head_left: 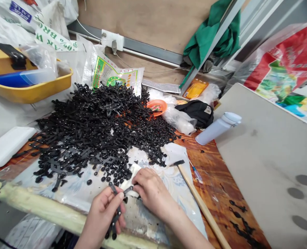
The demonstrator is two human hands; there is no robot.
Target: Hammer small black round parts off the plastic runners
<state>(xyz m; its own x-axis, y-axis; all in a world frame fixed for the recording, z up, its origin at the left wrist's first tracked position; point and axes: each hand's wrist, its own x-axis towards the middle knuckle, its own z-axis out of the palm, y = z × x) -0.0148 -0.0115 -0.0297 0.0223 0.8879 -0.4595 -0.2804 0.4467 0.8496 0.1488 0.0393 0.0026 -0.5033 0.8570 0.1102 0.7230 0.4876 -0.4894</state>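
Observation:
Low in the middle, my left hand (104, 209) is closed around a black jointed linkage (114, 226), which hangs below the fingers in crossed bars. One bar of it points up and another reaches right. My right hand (152, 190) has its thumb and fingers drawn together at the tip of that right bar; what lies between them is hidden. Just behind the right fingers is a white cloth-like piece (129, 183). Small black round caps (109, 173) lie scattered beyond both hands, in front of a large heap of black linkage parts (98, 121).
A hammer (195, 193) with a wooden handle lies right of my right arm, beside a thin screwdriver (196, 173). Farther right are a pale blue bottle (218, 128) and loose black linkages (243, 221). A yellow bin (46, 91) and white box (9, 145) stand left.

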